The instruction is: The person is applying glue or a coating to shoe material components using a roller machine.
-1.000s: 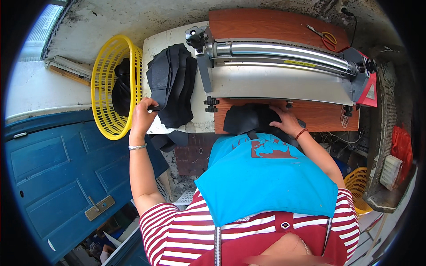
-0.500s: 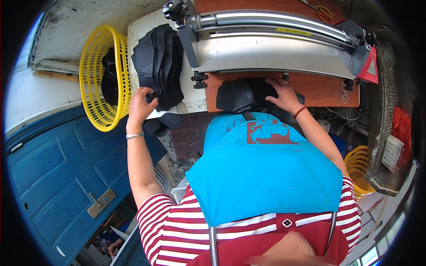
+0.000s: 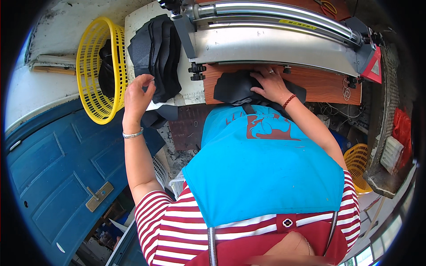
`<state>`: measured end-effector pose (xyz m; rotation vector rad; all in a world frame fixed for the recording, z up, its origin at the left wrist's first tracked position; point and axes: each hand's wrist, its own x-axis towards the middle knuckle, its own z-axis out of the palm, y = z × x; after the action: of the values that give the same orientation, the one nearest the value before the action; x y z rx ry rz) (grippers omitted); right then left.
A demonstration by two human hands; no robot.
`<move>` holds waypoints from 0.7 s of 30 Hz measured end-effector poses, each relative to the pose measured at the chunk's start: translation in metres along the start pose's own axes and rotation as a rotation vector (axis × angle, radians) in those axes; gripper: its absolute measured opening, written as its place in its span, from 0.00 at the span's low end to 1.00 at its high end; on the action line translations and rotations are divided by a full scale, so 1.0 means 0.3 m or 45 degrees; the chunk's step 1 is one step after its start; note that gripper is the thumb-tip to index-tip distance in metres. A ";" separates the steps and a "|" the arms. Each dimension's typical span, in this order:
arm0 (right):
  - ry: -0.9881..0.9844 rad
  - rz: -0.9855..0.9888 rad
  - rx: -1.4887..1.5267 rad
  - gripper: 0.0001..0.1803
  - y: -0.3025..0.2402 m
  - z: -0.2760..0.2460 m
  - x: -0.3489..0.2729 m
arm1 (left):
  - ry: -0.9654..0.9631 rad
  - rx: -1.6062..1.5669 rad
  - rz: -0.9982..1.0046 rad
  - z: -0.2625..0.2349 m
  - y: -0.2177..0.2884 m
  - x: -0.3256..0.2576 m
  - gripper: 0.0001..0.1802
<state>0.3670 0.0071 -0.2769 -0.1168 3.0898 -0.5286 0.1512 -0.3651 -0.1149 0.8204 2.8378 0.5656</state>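
Note:
My left hand (image 3: 138, 98) is beside the near left edge of a fanned stack of black, fabric-like pieces (image 3: 155, 55). Its thumb and fingertips are pinched together, with a pale glint at the tips; what they hold, if anything, is too small to make out. My right hand (image 3: 271, 85) rests with fingers apart on several flat black pieces (image 3: 233, 88). Those lie on a reddish-brown board (image 3: 328, 86), partly covered by the hand. Just beyond it stands a machine (image 3: 270, 46) with a long metal roller and a sloping steel plate.
A tilted yellow basket (image 3: 116, 71) with black material inside stands left of the stack. More black pieces (image 3: 166, 113) hang at the table's near edge. Black knobs (image 3: 196, 71) jut from the machine. Orange-handled scissors (image 3: 328, 7) lie behind it. Another yellow basket (image 3: 356, 166) is low on the right.
My left fingers have come off the stack's near edge, shifted slightly farther and closed into a pinch. My right hand has slid a little farther in over the black pieces. The view has shifted slightly.

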 end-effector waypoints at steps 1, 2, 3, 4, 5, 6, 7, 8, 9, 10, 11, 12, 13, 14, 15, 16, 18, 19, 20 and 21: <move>0.001 -0.002 0.001 0.30 -0.005 0.003 0.011 | 0.001 0.002 -0.001 -0.003 0.029 -0.001 0.09; -0.033 -0.037 0.055 0.30 -0.010 0.008 0.021 | -0.003 -0.060 0.029 -0.005 0.057 -0.003 0.08; -0.067 -0.070 0.108 0.30 -0.016 0.013 0.026 | -0.009 -0.122 0.061 -0.007 0.088 -0.003 0.08; -0.066 -0.072 0.110 0.30 -0.023 0.025 0.032 | 0.000 -0.165 0.105 -0.012 0.121 -0.002 0.08; -0.047 -0.066 0.085 0.29 -0.028 0.041 0.036 | 0.000 -0.163 0.103 -0.014 0.149 0.001 0.08; -0.028 -0.062 0.061 0.28 -0.033 0.050 0.043 | 0.014 -0.179 0.169 -0.016 0.175 0.004 0.08; -0.027 -0.066 0.062 0.28 -0.038 0.052 0.049 | 0.027 -0.195 0.235 -0.019 0.203 0.009 0.08; -0.040 -0.052 0.055 0.25 -0.044 0.051 0.051 | 0.009 -0.196 0.240 -0.026 0.240 0.016 0.08; -0.053 -0.042 0.049 0.22 -0.048 0.052 0.055 | 0.012 -0.192 0.236 -0.031 0.269 0.022 0.08; -0.052 -0.045 0.051 0.22 -0.048 0.052 0.056 | -0.013 -0.213 0.321 -0.033 0.296 0.030 0.08; 0.019 -0.101 0.082 0.19 -0.044 0.051 0.057 | -0.038 -0.234 0.409 -0.034 0.325 0.041 0.08; 0.091 -0.153 0.110 0.16 -0.040 0.048 0.056 | -0.037 -0.262 0.463 -0.033 0.360 0.056 0.08; 0.098 -0.153 0.105 0.16 -0.038 0.040 0.057 | -0.031 -0.261 0.469 -0.027 0.395 0.076 0.08; 0.174 -0.204 0.172 0.14 -0.040 0.029 0.050 | -0.032 -0.335 0.560 -0.017 0.431 0.100 0.08; 0.256 -0.257 0.235 0.11 -0.039 0.014 0.049 | -0.030 -0.407 0.655 -0.004 0.465 0.131 0.09; 0.252 -0.277 0.311 0.09 -0.066 -0.058 0.052 | -0.006 -0.434 0.686 0.014 0.490 0.153 0.09; 0.300 -0.191 0.483 0.09 -0.077 -0.168 0.033 | 0.050 -0.511 0.747 0.047 0.549 0.224 0.10; 0.337 -0.107 0.667 0.08 -0.083 -0.224 0.022 | 0.089 -0.525 0.806 0.068 0.576 0.274 0.11; 0.472 -0.017 0.824 0.07 -0.101 -0.298 0.010 | 0.174 -0.501 0.838 0.077 0.605 0.298 0.12; 0.519 0.146 1.000 0.08 -0.094 -0.351 -0.009 | 0.241 -0.486 0.867 0.096 0.637 0.348 0.13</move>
<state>0.3700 0.0157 -0.1683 0.1952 2.9202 -1.8830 0.1629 -0.1506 -0.0694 1.7137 2.4054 1.2708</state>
